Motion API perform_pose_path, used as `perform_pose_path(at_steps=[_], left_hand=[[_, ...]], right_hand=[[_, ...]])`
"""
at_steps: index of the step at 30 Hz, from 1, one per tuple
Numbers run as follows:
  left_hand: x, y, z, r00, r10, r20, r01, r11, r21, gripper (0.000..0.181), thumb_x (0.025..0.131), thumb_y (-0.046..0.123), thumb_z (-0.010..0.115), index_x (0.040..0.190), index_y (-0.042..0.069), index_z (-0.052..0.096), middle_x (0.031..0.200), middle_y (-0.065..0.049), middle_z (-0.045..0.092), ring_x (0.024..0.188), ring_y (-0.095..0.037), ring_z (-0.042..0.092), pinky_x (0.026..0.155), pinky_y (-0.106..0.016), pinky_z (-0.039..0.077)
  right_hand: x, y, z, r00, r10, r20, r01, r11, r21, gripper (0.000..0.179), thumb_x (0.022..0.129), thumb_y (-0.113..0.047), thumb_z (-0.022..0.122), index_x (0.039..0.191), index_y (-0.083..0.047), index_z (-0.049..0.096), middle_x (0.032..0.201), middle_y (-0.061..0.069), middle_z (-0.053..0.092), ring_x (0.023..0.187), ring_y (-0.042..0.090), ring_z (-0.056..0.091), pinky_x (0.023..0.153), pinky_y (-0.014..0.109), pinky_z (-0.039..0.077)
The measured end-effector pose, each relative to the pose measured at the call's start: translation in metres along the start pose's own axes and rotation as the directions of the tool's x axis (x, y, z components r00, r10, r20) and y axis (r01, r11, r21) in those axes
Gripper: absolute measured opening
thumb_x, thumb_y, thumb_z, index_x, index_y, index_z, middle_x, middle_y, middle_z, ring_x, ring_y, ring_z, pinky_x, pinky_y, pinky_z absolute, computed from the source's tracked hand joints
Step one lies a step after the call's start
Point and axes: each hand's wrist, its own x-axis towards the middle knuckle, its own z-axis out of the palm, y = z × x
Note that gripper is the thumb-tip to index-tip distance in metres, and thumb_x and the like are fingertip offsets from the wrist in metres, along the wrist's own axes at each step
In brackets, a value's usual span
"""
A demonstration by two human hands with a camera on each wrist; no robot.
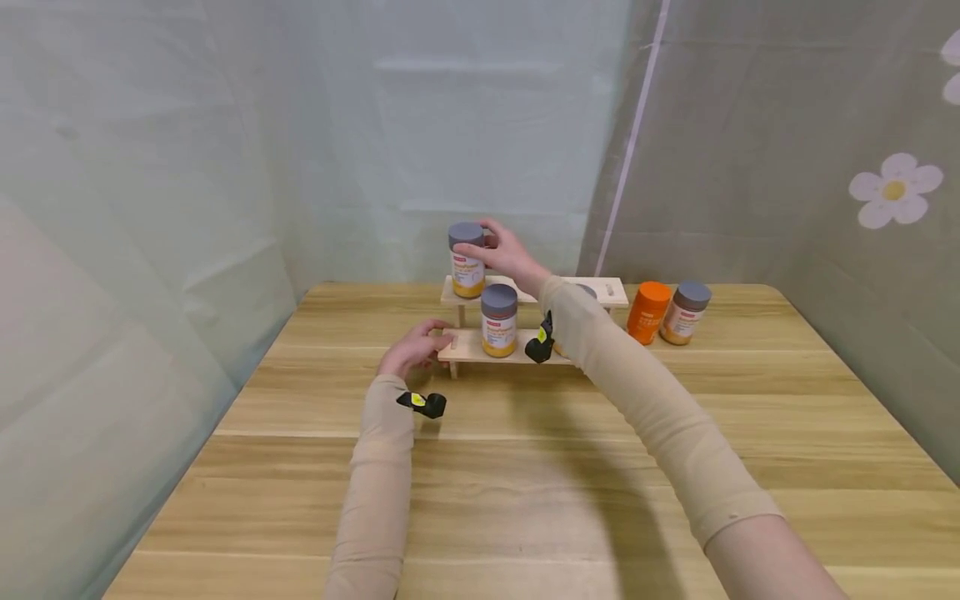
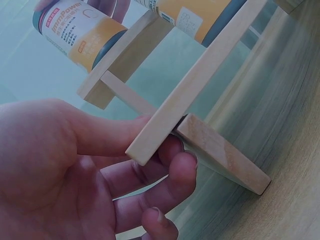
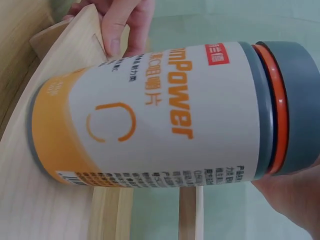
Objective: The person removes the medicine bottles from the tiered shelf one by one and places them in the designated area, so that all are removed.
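Note:
A two-step wooden stand point(image 1: 611, 292) sits on the table. My left hand point(image 1: 412, 348) grips the left end of its lower board point(image 2: 195, 80), thumb on top and fingers curled beneath. On the left end of the upper board, my right hand point(image 1: 506, 250) holds a grey-lidded supplement jar point(image 1: 468, 271) round its lid and upper side. That jar point(image 2: 80, 35) stands upright at the board's edge. A second grey-lidded jar point(image 1: 498, 325) is on the lower board, large in the right wrist view. Another jar point(image 1: 587, 290) is mostly hidden behind my right wrist.
Right of the stand, an orange jar point(image 1: 648, 312) and one more grey-lidded jar point(image 1: 685, 314) stand close together on the wooden table point(image 1: 510, 517). Curtains point(image 1: 465, 125) hang behind the table and along both sides.

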Motion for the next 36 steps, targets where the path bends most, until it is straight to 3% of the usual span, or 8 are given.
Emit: perform_pose_path(at_steps=[8, 15, 23, 29, 36], left_hand=[[0.000, 0.002, 0.000, 1.000, -0.013, -0.020, 0.013, 1.000, -0.022, 0.047, 0.102, 0.031, 0.047, 0.145, 0.014, 0.038, 0.102, -0.009, 0.061, 0.079, -0.016, 0.058, 0.071, -0.029, 0.041], [-0.001, 0.003, 0.002, 1.000, 0.006, -0.004, -0.006, 1.000, -0.011, 0.048, 0.102, 0.030, 0.047, 0.145, 0.012, 0.038, 0.106, -0.011, 0.063, 0.079, -0.015, 0.059, 0.072, -0.029, 0.042], [-0.001, 0.003, 0.000, 1.000, 0.020, 0.002, -0.020, 1.000, -0.018, 0.048, 0.102, 0.029, 0.048, 0.145, 0.011, 0.037, 0.102, -0.008, 0.062, 0.075, -0.013, 0.059, 0.069, -0.027, 0.043], [0.000, 0.001, -0.001, 1.000, 0.021, 0.002, -0.021, 0.999, -0.034, 0.047, 0.102, 0.027, 0.048, 0.145, 0.010, 0.038, 0.099, -0.008, 0.058, 0.070, -0.012, 0.058, 0.067, -0.026, 0.045], [0.001, 0.000, 0.000, 0.998, 0.058, 0.027, -0.055, 0.994, -0.098, 0.046, 0.103, 0.018, 0.045, 0.144, 0.002, 0.034, 0.098, -0.012, 0.056, 0.060, -0.010, 0.056, 0.063, -0.025, 0.051]], right_hand=[[-0.001, 0.001, 0.000, 0.999, -0.032, -0.015, 0.033, 0.999, 0.013, 0.065, 0.091, -0.034, 0.067, 0.147, -0.019, 0.038, 0.138, 0.013, 0.053, 0.126, 0.026, 0.053, 0.103, 0.040, 0.046], [-0.006, -0.001, -0.005, 0.998, 0.022, -0.053, -0.015, 0.991, 0.133, 0.069, 0.091, -0.030, 0.067, 0.150, -0.018, 0.033, 0.145, 0.011, 0.047, 0.132, 0.026, 0.049, 0.106, 0.043, 0.044], [-0.009, -0.012, -0.013, 0.993, -0.005, -0.114, 0.035, 0.965, 0.260, 0.059, 0.093, -0.026, 0.065, 0.143, -0.019, 0.037, 0.142, 0.014, 0.047, 0.129, 0.028, 0.051, 0.103, 0.046, 0.045], [-0.013, -0.013, -0.017, 0.989, 0.008, -0.150, 0.033, 0.963, 0.268, 0.054, 0.092, -0.027, 0.066, 0.138, -0.017, 0.041, 0.141, 0.013, 0.049, 0.127, 0.026, 0.052, 0.102, 0.044, 0.046], [-0.018, -0.017, -0.023, 0.981, -0.022, -0.193, 0.072, 0.963, 0.261, 0.049, 0.091, -0.026, 0.067, 0.134, -0.017, 0.045, 0.137, 0.013, 0.054, 0.124, 0.025, 0.054, 0.100, 0.045, 0.047]])
